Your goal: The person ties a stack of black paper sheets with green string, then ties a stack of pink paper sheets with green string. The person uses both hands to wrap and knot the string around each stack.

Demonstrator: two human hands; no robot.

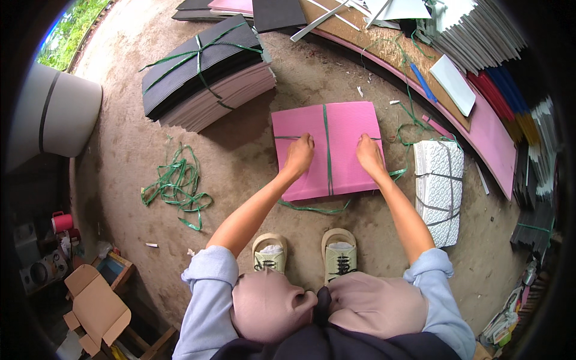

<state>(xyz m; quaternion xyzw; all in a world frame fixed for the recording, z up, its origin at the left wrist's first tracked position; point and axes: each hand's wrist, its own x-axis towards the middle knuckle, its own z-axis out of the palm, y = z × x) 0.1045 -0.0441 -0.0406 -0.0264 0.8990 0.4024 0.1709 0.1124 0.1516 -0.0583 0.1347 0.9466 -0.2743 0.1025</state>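
A stack of pink ribbed foam sheets (348, 174) lies on the floor in front of my feet. One green plastic strap (328, 153) runs down its middle from far edge to near edge. My left hand (300, 156) is closed over the left half of the stack, pinching a green strap that comes in from the left edge. Over the right half, my right hand (369, 156) is likewise closed on strap that comes in from the right edge. Between the two hands, no crosswise strap shows. Loose green strap trails on the floor by the near edge and right side.
A black and pink sheet bundle (207, 72), tied in green, stands at the far left. Tangled green strap (177, 183) lies to the left. A white textured bundle (439, 189) sits at right. Beyond it, a board (384, 42) carries a blue cutter (423, 83) and offcuts.
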